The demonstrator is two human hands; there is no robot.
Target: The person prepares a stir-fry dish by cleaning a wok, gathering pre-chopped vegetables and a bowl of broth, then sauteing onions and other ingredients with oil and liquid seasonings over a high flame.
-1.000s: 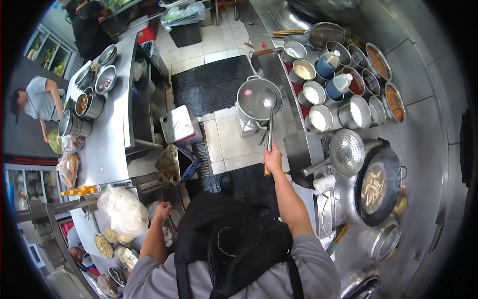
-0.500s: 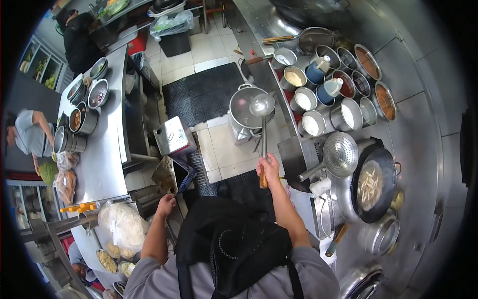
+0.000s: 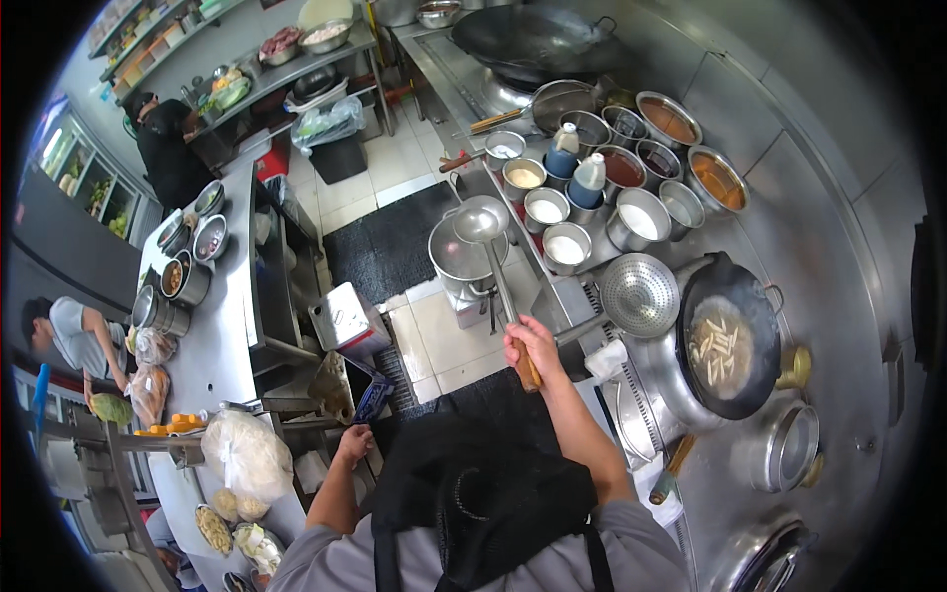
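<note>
My right hand (image 3: 534,353) is closed round the wooden-ended handle of a long metal ladle (image 3: 481,219). The ladle's bowl hangs above a large metal pot (image 3: 456,259) that stands low over the floor. To the right, a perforated strainer (image 3: 639,295) rests beside a black wok (image 3: 692,387), where pale strips (image 3: 718,347) lie in steaming liquid. My left hand (image 3: 354,446) is curled closed at the left, near a dark blue object (image 3: 373,398). Whatever its fingers hold, if anything, is too small to make out.
Metal containers of white powder (image 3: 566,249) and sauces, with two blue bottles (image 3: 588,176), line the right counter. A brush (image 3: 672,470) lies by the wok. On the left, a steel table (image 3: 225,326) carries bowls and bags. One person (image 3: 74,345) stands beyond it, another (image 3: 163,148) farther back.
The view has tilted up, showing more of the far kitchen. The ladle's bowl has shifted left over the pot, its handle still in my right hand. My left hand remains curled.
</note>
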